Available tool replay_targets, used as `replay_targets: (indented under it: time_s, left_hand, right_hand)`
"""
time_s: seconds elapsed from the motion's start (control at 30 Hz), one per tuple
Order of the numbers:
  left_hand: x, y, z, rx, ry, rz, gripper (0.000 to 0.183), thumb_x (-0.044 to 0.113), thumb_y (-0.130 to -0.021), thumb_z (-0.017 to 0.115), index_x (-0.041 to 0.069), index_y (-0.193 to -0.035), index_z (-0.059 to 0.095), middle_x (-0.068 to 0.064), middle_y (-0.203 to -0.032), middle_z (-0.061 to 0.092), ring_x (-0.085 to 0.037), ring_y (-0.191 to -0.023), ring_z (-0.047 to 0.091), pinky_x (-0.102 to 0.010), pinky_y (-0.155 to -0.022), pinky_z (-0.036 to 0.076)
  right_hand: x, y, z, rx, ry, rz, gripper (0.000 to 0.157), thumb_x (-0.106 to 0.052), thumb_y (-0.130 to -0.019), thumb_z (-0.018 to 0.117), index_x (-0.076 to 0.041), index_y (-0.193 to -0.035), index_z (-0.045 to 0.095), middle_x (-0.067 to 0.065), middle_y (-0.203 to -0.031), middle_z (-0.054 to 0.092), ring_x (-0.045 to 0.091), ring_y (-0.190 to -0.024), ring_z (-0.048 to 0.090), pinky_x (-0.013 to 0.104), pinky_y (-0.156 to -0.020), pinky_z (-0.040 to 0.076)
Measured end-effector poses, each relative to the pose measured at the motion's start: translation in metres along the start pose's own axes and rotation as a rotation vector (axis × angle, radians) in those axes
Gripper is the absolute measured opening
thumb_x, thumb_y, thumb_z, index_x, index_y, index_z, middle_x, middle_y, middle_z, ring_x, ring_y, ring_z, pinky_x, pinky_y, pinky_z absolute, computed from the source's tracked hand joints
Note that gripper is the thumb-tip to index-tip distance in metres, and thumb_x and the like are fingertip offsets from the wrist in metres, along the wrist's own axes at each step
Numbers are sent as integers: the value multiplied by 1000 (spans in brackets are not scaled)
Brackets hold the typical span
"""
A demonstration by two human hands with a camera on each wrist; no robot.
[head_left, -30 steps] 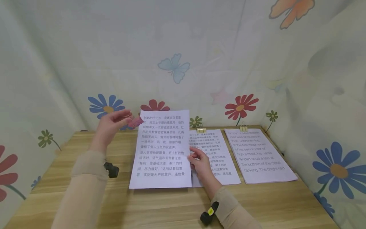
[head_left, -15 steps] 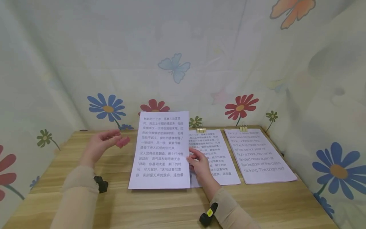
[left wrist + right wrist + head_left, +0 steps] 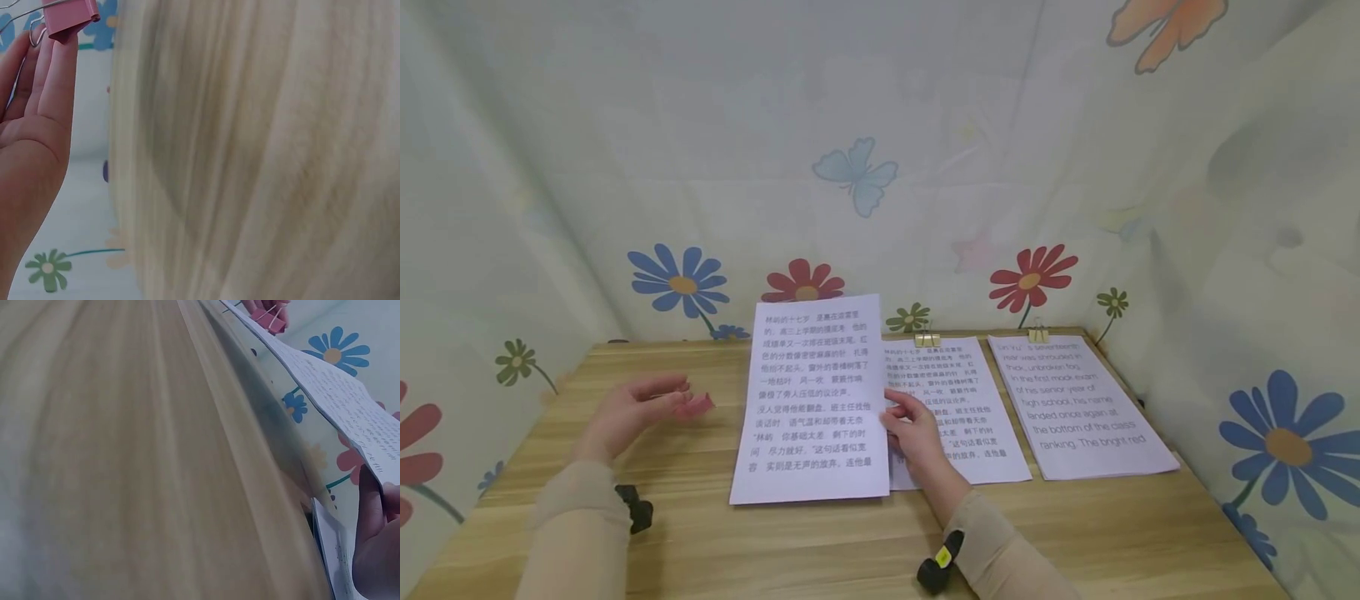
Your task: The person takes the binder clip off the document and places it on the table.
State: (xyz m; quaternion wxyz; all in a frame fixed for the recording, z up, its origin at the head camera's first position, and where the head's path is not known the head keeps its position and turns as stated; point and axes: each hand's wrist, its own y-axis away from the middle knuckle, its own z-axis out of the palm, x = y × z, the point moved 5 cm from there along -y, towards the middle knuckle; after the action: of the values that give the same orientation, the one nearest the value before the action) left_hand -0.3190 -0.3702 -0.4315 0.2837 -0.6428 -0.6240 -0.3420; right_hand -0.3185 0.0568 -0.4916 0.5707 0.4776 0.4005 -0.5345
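Note:
My left hand (image 3: 632, 417) pinches a pink binder clip (image 3: 695, 406) by its wire handles, off to the left of the papers. The left wrist view shows the binder clip (image 3: 70, 15) at the fingertips, its silver handles between thumb and fingers. A stack of printed sheets (image 3: 808, 400) is held by its right edge in my right hand (image 3: 917, 433), thumb on one face. In the right wrist view the sheets (image 3: 350, 406) are raised and tilted above the wooden table (image 3: 144, 456), and their far end overlaps the pink clip.
To the right lie a stack of printed Chinese text (image 3: 977, 417) with a gold binder clip (image 3: 927, 340) and a stack of English text (image 3: 1075, 408) with another gold clip (image 3: 1038, 335). A flower-patterned curtain (image 3: 880, 108) stands behind the table.
My left hand has moved down and to the left, carrying the pink binder clip away from the top corner of the sheets. The held sheets have shifted slightly left and down.

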Motion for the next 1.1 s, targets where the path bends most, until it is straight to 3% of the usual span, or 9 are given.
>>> replay_targets:
  time_s: [0.43,0.6,0.73,0.8,0.87,0.93,1.0,1.1]
  left_hand:
    - [-27,13,-9,-55,74,-31,70,43,-95,65,3,-148,43,-22,-149,44,-41,-140,30,-64,-108,28]
    - [-35,17,-12,-108,100,-71,73,44,-95,64,2,-149,41,-21,-151,41,-38,-140,32,-62,-108,29]
    - [-38,22,-14,-157,126,-86,69,38,-98,63,-2,-149,39,-22,-148,45,-10,-125,50,-35,-103,42]
    - [-38,24,-14,-176,130,-85,66,34,-99,62,-4,-148,39,-23,-146,47,5,-113,52,-22,-94,43]
    - [-39,25,-15,-189,125,-80,64,32,-99,62,-6,-147,40,-24,-145,47,11,-107,50,-15,-87,42]
    - [-39,26,-15,-193,109,-78,64,31,-100,61,-6,-146,40,-24,-145,47,2,-114,53,-20,-91,44]
    - [-41,27,-15,-196,91,-85,64,32,-99,61,-7,-146,40,-26,-147,44,-16,-128,50,-35,-102,43]
    - [-44,27,-15,-187,66,-130,68,36,-98,63,-5,-147,40,-27,-151,38,-43,-139,31,-61,-108,31]
  right_hand:
    - [3,-2,9,-6,33,40,45,9,-87,66,-4,-129,64,5,-93,55,13,-72,58,24,-60,55]
    - [4,-3,10,-4,32,41,45,9,-87,66,-4,-130,64,4,-92,54,12,-69,58,23,-58,54]
    - [4,-3,12,-6,41,52,45,9,-87,66,-5,-130,64,4,-92,54,12,-69,58,23,-59,55]
    - [4,-3,12,-6,50,59,45,9,-87,66,-6,-129,64,5,-93,54,12,-69,58,24,-59,55]
    - [4,-3,13,-3,58,67,45,8,-87,66,-7,-129,65,5,-93,55,13,-70,59,24,-60,55]
    - [4,-3,13,3,62,72,45,8,-87,66,-8,-128,66,5,-94,55,13,-70,59,24,-60,55]
    - [4,-4,13,9,65,76,44,8,-87,66,-9,-128,66,5,-94,55,13,-71,59,24,-60,55]
    - [4,-4,14,12,64,72,44,8,-87,66,-9,-127,67,5,-94,55,13,-72,58,24,-60,55]
